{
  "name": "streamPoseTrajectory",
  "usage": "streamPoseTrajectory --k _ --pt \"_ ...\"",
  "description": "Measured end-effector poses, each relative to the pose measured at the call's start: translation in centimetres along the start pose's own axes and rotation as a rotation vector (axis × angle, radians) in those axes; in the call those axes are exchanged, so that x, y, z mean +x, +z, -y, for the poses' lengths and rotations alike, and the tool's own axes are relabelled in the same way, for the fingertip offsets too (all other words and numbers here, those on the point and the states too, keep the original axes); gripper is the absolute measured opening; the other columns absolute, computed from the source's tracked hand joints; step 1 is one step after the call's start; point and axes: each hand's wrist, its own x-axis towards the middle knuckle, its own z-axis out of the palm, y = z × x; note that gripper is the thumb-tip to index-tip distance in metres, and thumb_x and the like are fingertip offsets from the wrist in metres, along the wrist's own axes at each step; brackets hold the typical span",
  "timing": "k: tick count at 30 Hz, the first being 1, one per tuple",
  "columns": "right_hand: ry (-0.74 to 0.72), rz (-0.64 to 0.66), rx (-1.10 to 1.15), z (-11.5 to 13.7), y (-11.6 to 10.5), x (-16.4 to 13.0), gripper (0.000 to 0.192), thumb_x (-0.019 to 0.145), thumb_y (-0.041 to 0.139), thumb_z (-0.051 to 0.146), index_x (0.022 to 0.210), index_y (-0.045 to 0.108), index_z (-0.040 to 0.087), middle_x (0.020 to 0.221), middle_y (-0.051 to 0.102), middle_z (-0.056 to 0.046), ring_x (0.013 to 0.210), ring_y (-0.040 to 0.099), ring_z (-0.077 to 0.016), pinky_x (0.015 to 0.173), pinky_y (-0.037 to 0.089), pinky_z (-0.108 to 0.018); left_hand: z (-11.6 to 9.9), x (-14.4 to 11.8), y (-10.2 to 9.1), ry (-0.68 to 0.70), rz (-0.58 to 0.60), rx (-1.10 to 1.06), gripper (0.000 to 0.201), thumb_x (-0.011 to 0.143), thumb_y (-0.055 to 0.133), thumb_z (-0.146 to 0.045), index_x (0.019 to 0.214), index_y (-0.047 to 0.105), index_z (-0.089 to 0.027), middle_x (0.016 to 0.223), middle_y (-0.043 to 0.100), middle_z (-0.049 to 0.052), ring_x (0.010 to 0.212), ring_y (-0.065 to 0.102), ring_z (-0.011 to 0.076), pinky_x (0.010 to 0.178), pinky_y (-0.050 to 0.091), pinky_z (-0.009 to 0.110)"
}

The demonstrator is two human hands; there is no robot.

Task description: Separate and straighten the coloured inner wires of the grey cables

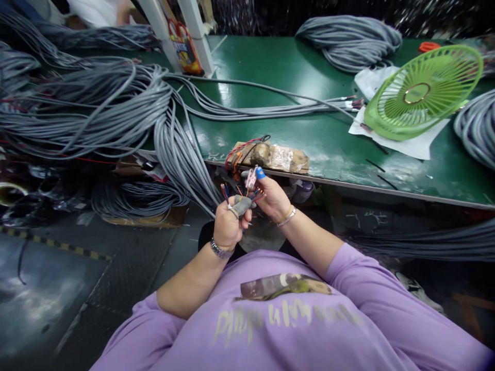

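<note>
My left hand (227, 224) is closed around the end of a grey cable, its thumb in a worn grey finger cover (242, 206). Thin coloured wires (225, 192) fan out of the grip. Close beside it, my right hand (274, 200) is closed too, with a blue cover (260, 173) on the thumb. Between its thumb and fingers sits a small whitish-pink piece (251, 178) whose kind I cannot make out. More bare wire ends (257, 194) show between the two hands. Just beyond them, a wooden block (288, 158) with a taped lump and red and black wires lies at the table edge.
Bundled grey cables (116, 113) cover the left of the green table (255, 56) and hang over its edge. A green fan (421, 93) stands on white paper at the right, near coiled cables (351, 41). A white post (197, 36) rises at the back.
</note>
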Motion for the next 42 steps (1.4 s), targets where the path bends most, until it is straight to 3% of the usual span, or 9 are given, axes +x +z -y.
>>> streamPoseTrajectory --k 11,19,23,27,32,38,42 --pt "0.172 0.100 0.010 0.8 -0.8 -0.4 0.054 0.080 0.051 0.070 0.082 0.062 0.017 0.070 0.062 -0.002 0.054 0.048 -0.0096 0.049 0.037 -0.022 -0.1 -1.4 -0.1 0.034 -0.017 0.028 0.028 0.073 0.070 -0.040 0.065 0.058 -0.015 0.047 0.057 -0.003 0.031 0.040 0.0042 0.030 0.024 0.016" --pt "0.081 0.069 -0.062 0.8 -1.1 -0.3 0.018 0.080 0.065 0.034 0.079 0.064 0.015 0.068 0.063 0.001 0.053 0.049 -0.0068 0.049 0.040 -0.019 0.1 -1.3 0.2 0.089 -0.064 -0.002 0.028 0.075 0.069 -0.040 0.071 0.061 -0.014 0.049 0.058 -0.003 0.031 0.041 0.0039 0.031 0.025 0.015" --pt "0.089 0.065 -0.058 0.6 -1.3 -0.2 0.030 0.080 0.065 0.046 0.082 0.065 0.016 0.071 0.064 0.000 0.053 0.050 -0.0072 0.049 0.041 -0.020 0.2 -0.9 0.5 0.079 -0.061 -0.018 0.028 0.075 0.069 -0.040 0.071 0.061 -0.014 0.049 0.059 -0.002 0.031 0.042 0.0040 0.031 0.024 0.015" --pt "0.051 0.063 -0.134 0.6 -0.8 -0.1 0.043 0.069 0.074 0.055 0.080 0.064 0.015 0.065 0.061 0.002 0.048 0.046 -0.0056 0.045 0.037 -0.019 0.2 -0.7 0.6 0.085 -0.069 -0.029 0.028 0.075 0.068 -0.041 0.070 0.060 -0.014 0.049 0.059 -0.002 0.031 0.042 0.0041 0.031 0.025 0.015" --pt "0.018 -0.022 -0.134 0.2 -0.7 0.0 0.047 0.062 0.077 0.057 0.072 0.058 0.015 0.056 0.052 0.006 0.045 0.039 -0.0035 0.044 0.034 -0.017 0.0 -0.6 0.3 0.099 -0.075 -0.034 0.029 0.075 0.069 -0.042 0.071 0.061 -0.014 0.050 0.059 -0.002 0.031 0.042 0.0042 0.031 0.025 0.015" --pt "-0.131 -0.054 -0.139 -0.7 -1.5 0.6 0.047 0.065 0.074 0.060 0.069 0.056 0.017 0.053 0.050 0.007 0.045 0.038 -0.0040 0.045 0.034 -0.018 0.0 -0.5 0.2 0.078 -0.051 -0.025 0.028 0.075 0.068 -0.041 0.071 0.062 -0.014 0.049 0.058 -0.002 0.031 0.041 0.0040 0.030 0.024 0.015" --pt "0.005 0.042 -0.090 -0.5 -1.3 1.1 0.051 0.067 0.069 0.066 0.072 0.060 0.016 0.059 0.058 0.003 0.047 0.045 -0.0058 0.048 0.039 -0.020 0.2 -0.4 0.4 0.070 -0.052 -0.028 0.026 0.075 0.068 -0.038 0.070 0.060 -0.015 0.049 0.058 -0.002 0.031 0.042 0.0044 0.031 0.024 0.015"
